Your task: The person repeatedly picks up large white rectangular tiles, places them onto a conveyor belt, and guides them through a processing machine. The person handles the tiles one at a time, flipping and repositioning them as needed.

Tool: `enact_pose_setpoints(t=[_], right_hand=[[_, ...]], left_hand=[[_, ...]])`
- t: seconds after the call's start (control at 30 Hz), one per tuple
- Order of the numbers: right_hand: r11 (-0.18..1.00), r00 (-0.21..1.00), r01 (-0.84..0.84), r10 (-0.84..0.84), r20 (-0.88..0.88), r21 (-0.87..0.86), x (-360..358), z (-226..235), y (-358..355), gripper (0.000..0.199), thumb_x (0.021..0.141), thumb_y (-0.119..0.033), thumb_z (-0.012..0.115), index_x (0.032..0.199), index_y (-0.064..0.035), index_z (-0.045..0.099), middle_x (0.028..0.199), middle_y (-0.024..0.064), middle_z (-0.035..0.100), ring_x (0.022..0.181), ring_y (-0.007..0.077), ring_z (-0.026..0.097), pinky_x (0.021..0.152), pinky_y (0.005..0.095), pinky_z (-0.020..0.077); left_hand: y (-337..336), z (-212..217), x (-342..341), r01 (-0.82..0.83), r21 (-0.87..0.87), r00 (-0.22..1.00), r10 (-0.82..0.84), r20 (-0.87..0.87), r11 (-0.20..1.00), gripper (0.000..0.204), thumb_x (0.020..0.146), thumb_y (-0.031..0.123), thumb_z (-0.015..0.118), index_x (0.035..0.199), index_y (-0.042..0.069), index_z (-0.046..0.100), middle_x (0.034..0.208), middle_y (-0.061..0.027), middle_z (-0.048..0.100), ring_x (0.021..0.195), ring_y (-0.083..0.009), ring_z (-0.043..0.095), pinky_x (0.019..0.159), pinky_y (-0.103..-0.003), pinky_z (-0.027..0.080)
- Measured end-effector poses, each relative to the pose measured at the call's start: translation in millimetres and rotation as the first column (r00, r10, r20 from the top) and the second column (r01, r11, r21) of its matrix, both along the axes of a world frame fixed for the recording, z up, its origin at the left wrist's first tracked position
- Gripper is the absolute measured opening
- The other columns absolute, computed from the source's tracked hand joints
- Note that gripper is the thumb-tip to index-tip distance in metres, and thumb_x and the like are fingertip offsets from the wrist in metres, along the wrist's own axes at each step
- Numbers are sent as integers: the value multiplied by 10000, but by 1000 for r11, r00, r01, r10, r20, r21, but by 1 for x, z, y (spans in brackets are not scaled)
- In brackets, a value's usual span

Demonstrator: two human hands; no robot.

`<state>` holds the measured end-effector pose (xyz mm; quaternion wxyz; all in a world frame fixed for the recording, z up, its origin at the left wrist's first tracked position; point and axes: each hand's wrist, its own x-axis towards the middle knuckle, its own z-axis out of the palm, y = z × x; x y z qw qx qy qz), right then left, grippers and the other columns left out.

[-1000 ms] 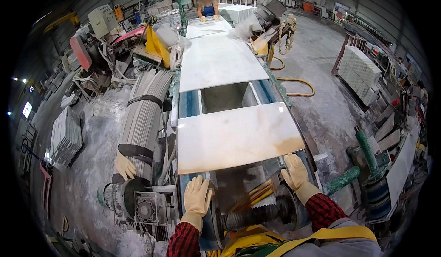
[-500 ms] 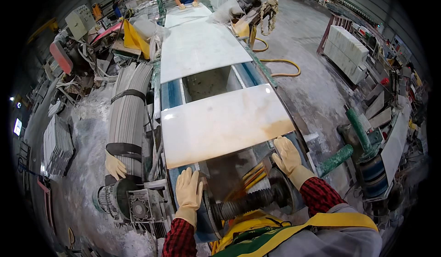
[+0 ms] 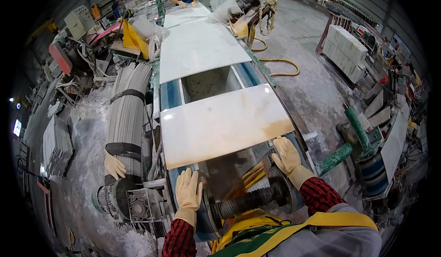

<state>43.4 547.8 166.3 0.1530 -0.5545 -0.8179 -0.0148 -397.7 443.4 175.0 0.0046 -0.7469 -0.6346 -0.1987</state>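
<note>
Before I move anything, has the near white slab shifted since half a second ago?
No, the near white slab shows no visible shift in any direction, judged against the grey gearbox at lower left.

A pale, dusty floor (image 3: 301, 41) is spreading out on both sides, grey walls (image 3: 363, 2) are rising behind it, and a bright patch of light (image 3: 17, 127) is glowing at far left. A control cabinet (image 3: 80, 24) is standing upper left; a dark red rack (image 3: 324, 33) is standing right.
</note>
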Motion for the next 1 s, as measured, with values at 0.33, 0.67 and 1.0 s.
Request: enact_pose_setpoints(t=[0.33, 0.67, 1.0], right_hand=[[1000, 1000, -10, 11, -9, 25, -3, 4, -2, 605, 938, -296, 711, 1432, 19, 557, 1510, 259, 560, 1444, 416, 478, 1268, 475, 342], [999, 1000, -10, 11, -13, 47, -5, 9, 1, 606, 938, -281, 703, 1442, 16, 545, 1478, 279, 575, 1425, 438, 490, 1252, 494, 358], [997, 995, -62, 65, -73, 50, -7, 21, -12, 510, 896, -223, 718, 1326, 7, 568, 1365, 255, 592, 1327, 438, 524, 1182, 503, 404]], left_hand=[[-5, 5, 1, 1, -29, 1000, 0, 26, 1000, 481, 991, 216, 709, 1435, 50, 629, 1547, -239, 550, 1441, -449, 504, 1249, -542, 358], [2, 10, 1, 18, 51, 1000, -18, 0, 999, 488, 941, 227, 732, 1385, 53, 629, 1489, -211, 573, 1376, -441, 539, 1202, -542, 394], [-12, 5, 2, 12, 40, 999, -14, 50, 999, 486, 942, 218, 748, 1387, 51, 650, 1477, -218, 586, 1392, -433, 538, 1208, -538, 398]])
